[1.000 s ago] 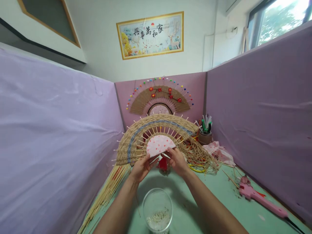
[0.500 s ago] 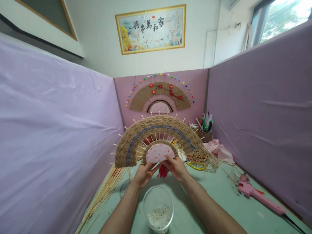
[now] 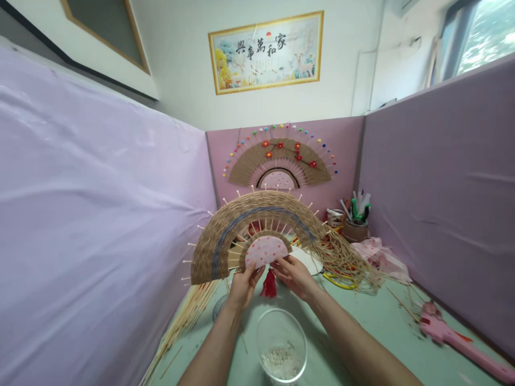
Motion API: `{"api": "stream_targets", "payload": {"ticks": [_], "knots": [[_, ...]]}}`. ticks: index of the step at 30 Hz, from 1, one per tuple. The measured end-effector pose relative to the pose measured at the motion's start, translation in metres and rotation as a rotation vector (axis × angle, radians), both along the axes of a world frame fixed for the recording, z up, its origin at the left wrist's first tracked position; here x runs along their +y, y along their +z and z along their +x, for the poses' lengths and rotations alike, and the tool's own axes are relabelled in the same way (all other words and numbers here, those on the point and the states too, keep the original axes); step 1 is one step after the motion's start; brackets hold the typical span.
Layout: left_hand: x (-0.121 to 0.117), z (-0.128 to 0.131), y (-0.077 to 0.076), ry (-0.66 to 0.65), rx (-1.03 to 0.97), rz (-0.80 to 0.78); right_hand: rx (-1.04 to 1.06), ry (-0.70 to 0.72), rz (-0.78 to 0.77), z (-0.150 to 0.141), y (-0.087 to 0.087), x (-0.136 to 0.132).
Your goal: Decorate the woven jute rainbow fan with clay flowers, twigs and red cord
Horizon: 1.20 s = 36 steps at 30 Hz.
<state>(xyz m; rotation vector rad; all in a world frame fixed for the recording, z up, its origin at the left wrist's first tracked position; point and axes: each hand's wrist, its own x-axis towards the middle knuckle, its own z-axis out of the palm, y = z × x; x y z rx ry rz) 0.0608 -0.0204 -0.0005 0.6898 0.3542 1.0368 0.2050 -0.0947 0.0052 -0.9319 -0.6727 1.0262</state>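
Both hands hold up a half-round woven fan (image 3: 209, 252), with light sticks poking out around its rim and a blue stripe along its band. My left hand (image 3: 242, 287) pinches the lower edge of the pink spotted centre, thumb in front. My right hand (image 3: 296, 277) grips the same edge farther right, its fingers partly beneath. Between the hands a red tassel (image 3: 269, 284) hangs below the fan. In front of my wrists stands a clear plastic cup (image 3: 281, 343) with small pale beads in the bottom.
A finished-looking fan with red flowers (image 3: 241, 169) hangs on the back panel. Loose brown cords (image 3: 350, 262) lie behind my right hand. Thin sticks (image 3: 181, 321) lie at left, a pink glue gun (image 3: 454, 338) at right. A pot of tools (image 3: 356, 230) stands at the back right.
The view has swung left, so the surroundings sit farther right. The fan has shifted left against the back panel and tilted slightly. My right thumb has slid down toward the fan's lower edge.
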Motion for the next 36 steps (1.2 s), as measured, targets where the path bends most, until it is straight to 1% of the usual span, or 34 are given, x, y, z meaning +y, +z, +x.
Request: {"api": "stream_targets", "payload": {"ticks": [2, 4, 6, 7, 9, 11, 13, 15, 16, 17, 18, 20, 22, 27, 36], "knots": [[0.003, -0.002, 0.001, 0.047, 0.004, 0.017, -0.098, -0.018, -0.038, 0.0, 0.002, 0.002], [0.007, -0.005, 0.002, 0.076, 0.012, 0.032, -0.219, -0.08, -0.065, 0.004, 0.006, 0.001], [0.01, -0.007, 0.001, 0.089, 0.023, 0.038, -0.357, -0.184, -0.059, 0.015, 0.016, -0.003], [0.011, -0.007, 0.001, 0.091, 0.026, 0.038, -0.429, -0.245, -0.038, 0.021, 0.025, -0.006], [0.012, -0.007, -0.001, 0.085, 0.03, 0.036, -0.56, -0.379, 0.034, 0.036, 0.053, -0.014], [0.011, -0.006, -0.002, 0.066, 0.025, 0.042, -0.673, -0.483, 0.131, 0.048, 0.092, -0.021], [0.008, -0.005, -0.004, 0.035, 0.026, 0.052, -0.799, -0.548, 0.244, 0.056, 0.136, -0.025], [0.004, -0.003, -0.005, -0.002, 0.036, 0.055, -1.186, -0.629, 0.454, 0.059, 0.175, -0.023], [0.003, -0.002, -0.006, -0.021, 0.044, 0.055, -1.318, -0.645, 0.503, 0.059, 0.19, -0.021], [0.002, -0.001, -0.007, -0.038, 0.052, 0.055, -1.428, -0.65, 0.517, 0.059, 0.201, -0.018], [0.001, 0.0, -0.008, -0.053, 0.059, 0.056, -1.51, -0.639, 0.51, 0.058, 0.209, -0.015], [-0.001, 0.001, -0.01, -0.082, 0.075, 0.062, -1.608, -0.591, 0.464, 0.056, 0.215, -0.009], [-0.002, 0.001, -0.011, -0.106, 0.086, 0.07, -1.633, -0.561, 0.424, 0.055, 0.212, -0.006], [-0.002, 0.0, -0.014, -0.138, 0.105, 0.089, -1.558, -0.583, 0.391, 0.052, 0.202, -0.001], [-0.003, 0.0, -0.014, -0.171, 0.095, 0.096, -1.47, -0.624, 0.372, 0.049, 0.203, 0.002]]}}
